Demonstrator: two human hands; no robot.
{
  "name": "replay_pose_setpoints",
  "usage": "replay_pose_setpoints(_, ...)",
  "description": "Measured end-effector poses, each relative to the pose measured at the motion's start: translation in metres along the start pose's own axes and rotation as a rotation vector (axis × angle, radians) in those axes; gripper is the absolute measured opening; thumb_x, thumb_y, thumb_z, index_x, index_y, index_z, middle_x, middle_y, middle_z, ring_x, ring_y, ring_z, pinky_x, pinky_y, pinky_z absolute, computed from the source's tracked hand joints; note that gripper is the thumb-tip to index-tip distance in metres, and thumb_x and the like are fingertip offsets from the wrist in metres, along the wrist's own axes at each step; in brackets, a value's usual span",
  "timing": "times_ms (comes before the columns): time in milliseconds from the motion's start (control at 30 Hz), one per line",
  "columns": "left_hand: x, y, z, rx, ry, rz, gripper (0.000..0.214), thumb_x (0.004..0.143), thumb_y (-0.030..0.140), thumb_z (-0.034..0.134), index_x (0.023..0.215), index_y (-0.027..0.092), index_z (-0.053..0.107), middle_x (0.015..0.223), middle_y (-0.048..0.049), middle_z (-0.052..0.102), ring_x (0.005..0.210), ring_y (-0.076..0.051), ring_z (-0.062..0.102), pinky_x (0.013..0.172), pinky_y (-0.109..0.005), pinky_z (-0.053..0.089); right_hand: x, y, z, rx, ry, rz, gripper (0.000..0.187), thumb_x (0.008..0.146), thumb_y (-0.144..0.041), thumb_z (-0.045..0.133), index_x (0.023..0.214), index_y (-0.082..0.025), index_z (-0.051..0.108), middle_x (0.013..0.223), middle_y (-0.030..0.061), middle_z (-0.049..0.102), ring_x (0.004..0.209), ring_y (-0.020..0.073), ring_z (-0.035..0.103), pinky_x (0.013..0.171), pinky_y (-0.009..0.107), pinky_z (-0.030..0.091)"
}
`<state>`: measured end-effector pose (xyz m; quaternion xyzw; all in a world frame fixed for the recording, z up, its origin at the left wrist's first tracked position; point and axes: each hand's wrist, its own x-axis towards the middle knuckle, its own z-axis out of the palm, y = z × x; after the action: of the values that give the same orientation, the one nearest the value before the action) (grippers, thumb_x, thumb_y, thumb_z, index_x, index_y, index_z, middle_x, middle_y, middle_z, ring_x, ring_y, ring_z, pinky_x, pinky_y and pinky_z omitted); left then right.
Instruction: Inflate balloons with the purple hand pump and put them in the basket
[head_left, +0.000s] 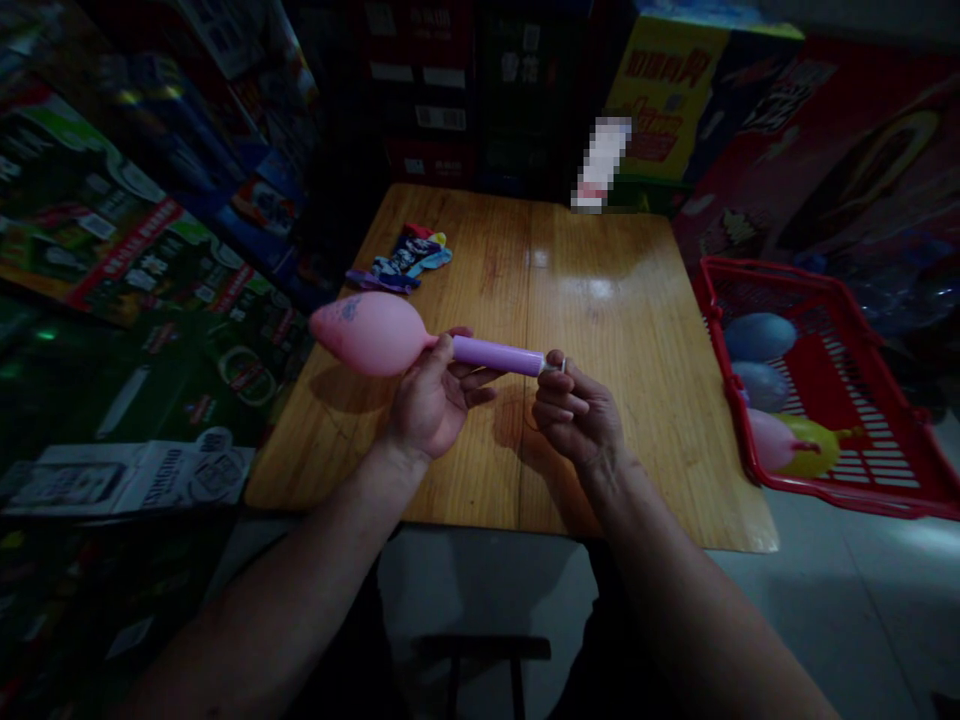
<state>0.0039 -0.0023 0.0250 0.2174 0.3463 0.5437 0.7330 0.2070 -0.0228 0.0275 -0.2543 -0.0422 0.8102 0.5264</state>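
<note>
A partly inflated pink balloon [375, 335] with a bluish print sits on the left end of a purple balloon pump [499, 355]. My left hand [433, 400] is closed where the balloon's neck meets the pump, thumb on top and fingers beneath. At the pump's other end, my right hand [577, 405] grips the white handle, which is pushed nearly all the way in. Both hands hold the pump level above the wooden table [600, 300]. Beyond the balloon lies a small pile of uninflated balloons [411, 255] in several colours.
A red basket [840, 490] right of the table holds several inflated balloons, among them a blue balloon [761, 337] and a yellow balloon [814, 450]. Stacked cartons [667, 100] line the back, with more green cartons [187, 370] on the left. A dark stool [484, 648] shows below.
</note>
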Motion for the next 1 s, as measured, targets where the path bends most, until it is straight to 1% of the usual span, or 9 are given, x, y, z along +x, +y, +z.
replay_pose_setpoints(100,0.002,0.01,-0.005,0.0,0.071,0.081,0.034,0.096,0.049,0.071,0.116,0.022,0.069,0.094,-0.0065,0.078,0.084,-0.023,0.08,0.058,-0.025,0.059,-0.006,-0.012,0.001,-0.04,-0.011,-0.006,0.027,0.108,-0.014,0.044,0.091,-0.019,0.065,0.062,-0.0086,0.053,0.039,0.003,0.019,0.04,0.013,0.031)
replay_pose_setpoints(200,0.002,0.013,-0.006,0.001,0.092,0.166,0.038,0.094,0.051,0.074,0.118,0.022,0.07,0.094,-0.0063,0.078,0.085,-0.023,0.08,0.055,-0.022,0.056,-0.006,-0.011,-0.002,-0.013,-0.059,-0.066,0.025,0.107,-0.012,0.045,0.094,-0.019,0.066,0.062,-0.0092,0.052,0.039,0.0028,0.021,0.041,0.012,0.03)
replay_pose_setpoints(400,-0.004,-0.004,0.003,0.043,0.054,0.074,0.036,0.093,0.051,0.074,0.114,0.022,0.068,0.098,-0.0065,0.078,0.086,-0.026,0.08,0.055,-0.027,0.059,0.003,0.006,-0.006,-0.039,-0.118,-0.006,0.01,0.101,-0.015,0.058,0.095,-0.019,0.065,0.064,-0.0098,0.052,0.04,0.0014,0.021,0.043,0.011,0.032)
replay_pose_setpoints(500,0.0,0.005,-0.002,0.06,0.109,0.106,0.035,0.094,0.05,0.072,0.113,0.021,0.07,0.092,-0.0066,0.077,0.082,-0.025,0.079,0.055,-0.025,0.057,0.0,-0.003,-0.004,-0.106,-0.103,0.011,0.012,0.103,-0.016,0.056,0.095,-0.019,0.065,0.064,-0.0089,0.053,0.04,0.0018,0.02,0.043,0.012,0.032)
replay_pose_setpoints(600,0.003,0.014,-0.007,0.046,0.159,0.172,0.039,0.095,0.054,0.071,0.115,0.02,0.071,0.092,-0.0073,0.078,0.084,-0.025,0.079,0.054,-0.024,0.054,-0.003,-0.01,-0.003,-0.096,-0.099,-0.054,0.017,0.104,-0.015,0.052,0.094,-0.02,0.065,0.063,-0.0096,0.051,0.04,0.0024,0.017,0.042,0.012,0.03)
replay_pose_setpoints(667,0.001,0.01,-0.006,0.032,0.158,0.18,0.041,0.094,0.055,0.071,0.117,0.021,0.07,0.093,-0.007,0.078,0.084,-0.024,0.08,0.053,-0.023,0.053,-0.001,-0.006,-0.004,-0.079,-0.121,-0.071,0.015,0.103,-0.015,0.054,0.094,-0.021,0.064,0.063,-0.0102,0.05,0.04,0.0025,0.016,0.042,0.012,0.029)
replay_pose_setpoints(800,-0.004,-0.002,-0.001,0.032,0.08,0.088,0.039,0.092,0.053,0.074,0.115,0.022,0.069,0.095,-0.006,0.078,0.082,-0.024,0.08,0.052,-0.023,0.055,0.003,0.005,-0.006,-0.055,-0.129,0.002,0.011,0.101,-0.016,0.058,0.094,-0.02,0.065,0.063,-0.0095,0.052,0.04,0.0025,0.02,0.043,0.013,0.032)
replay_pose_setpoints(900,-0.002,0.005,-0.003,0.04,0.085,0.108,0.035,0.093,0.049,0.073,0.114,0.021,0.07,0.094,-0.0063,0.078,0.084,-0.025,0.08,0.052,-0.023,0.054,0.001,-0.004,-0.006,-0.072,-0.136,0.014,0.012,0.101,-0.015,0.055,0.095,-0.02,0.065,0.065,-0.0087,0.055,0.04,0.0026,0.024,0.044,0.013,0.034)
replay_pose_setpoints(1000,0.001,0.014,-0.007,0.032,0.145,0.177,0.037,0.094,0.051,0.071,0.115,0.021,0.071,0.094,-0.0073,0.078,0.088,-0.026,0.08,0.051,-0.022,0.052,-0.003,-0.013,-0.007,-0.039,-0.159,-0.048,0.013,0.101,-0.013,0.054,0.096,-0.019,0.064,0.065,-0.0093,0.055,0.04,0.002,0.025,0.044,0.012,0.034)
